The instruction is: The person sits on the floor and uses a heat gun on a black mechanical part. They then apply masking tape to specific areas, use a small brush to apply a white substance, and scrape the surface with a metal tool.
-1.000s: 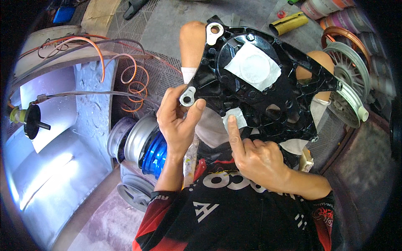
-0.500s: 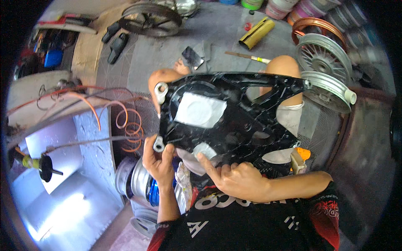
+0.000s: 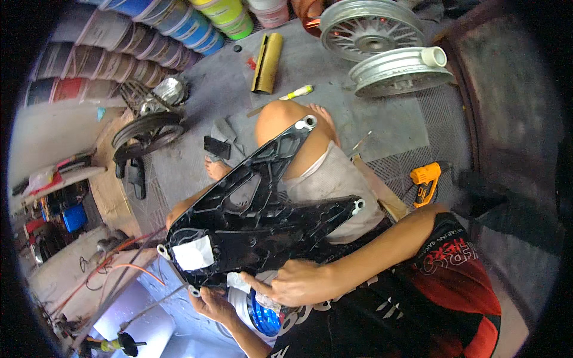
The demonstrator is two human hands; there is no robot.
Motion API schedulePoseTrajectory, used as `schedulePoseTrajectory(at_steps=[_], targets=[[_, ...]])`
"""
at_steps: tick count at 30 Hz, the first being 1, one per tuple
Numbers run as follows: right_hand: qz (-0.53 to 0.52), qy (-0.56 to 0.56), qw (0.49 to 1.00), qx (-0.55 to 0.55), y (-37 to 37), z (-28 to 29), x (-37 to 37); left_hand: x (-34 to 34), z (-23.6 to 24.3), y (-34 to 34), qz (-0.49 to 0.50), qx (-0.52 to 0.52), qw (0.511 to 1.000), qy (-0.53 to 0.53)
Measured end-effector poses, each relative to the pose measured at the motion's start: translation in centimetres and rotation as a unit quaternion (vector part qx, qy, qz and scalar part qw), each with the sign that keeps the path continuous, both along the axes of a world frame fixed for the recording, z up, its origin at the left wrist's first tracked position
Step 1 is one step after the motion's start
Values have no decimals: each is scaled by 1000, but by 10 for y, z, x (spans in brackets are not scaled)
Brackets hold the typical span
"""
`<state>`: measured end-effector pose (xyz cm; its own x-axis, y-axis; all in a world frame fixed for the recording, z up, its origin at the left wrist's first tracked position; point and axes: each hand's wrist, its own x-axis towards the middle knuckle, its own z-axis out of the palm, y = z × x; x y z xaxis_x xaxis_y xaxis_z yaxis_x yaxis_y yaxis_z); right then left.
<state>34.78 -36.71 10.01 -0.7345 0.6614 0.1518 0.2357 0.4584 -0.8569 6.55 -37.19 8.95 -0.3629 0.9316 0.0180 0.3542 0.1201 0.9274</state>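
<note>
A black cast-metal vehicle part with triangular openings lies tilted across my lap, its narrow arms reaching up and right. A white masking patch covers a round area near its lower left end. My left hand grips that end by a light-coloured mounting eye. A smaller white patch, like paper or tape, is at the part's lower edge. My right hand has its index fingertip on this piece, other fingers curled; the thumb is hidden.
Around me are silver wheel rims, an orange heat gun, a yellow roll, a phone and a yellow-handled tool. Stacked buckets line the back. Orange hoses run at left; a blue rim stands below.
My view has swung round, so the part appears turned counterclockwise and lower left. Both hands keep their places on it, the right fingertip still on the small white patch.
</note>
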Motion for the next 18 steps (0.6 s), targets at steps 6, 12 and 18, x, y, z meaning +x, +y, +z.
schedulePoseTrajectory(at_steps=[6,12,18], targets=[[-116,167,979,13,59,20,132,-4,-2,-2,26,-4,999,26],[-590,134,679,-416,76,-232,279,-40,-17,-17,44,0,999,27],[-691,104,464,-545,-39,-509,291,19,20,14,75,-27,997,-1]])
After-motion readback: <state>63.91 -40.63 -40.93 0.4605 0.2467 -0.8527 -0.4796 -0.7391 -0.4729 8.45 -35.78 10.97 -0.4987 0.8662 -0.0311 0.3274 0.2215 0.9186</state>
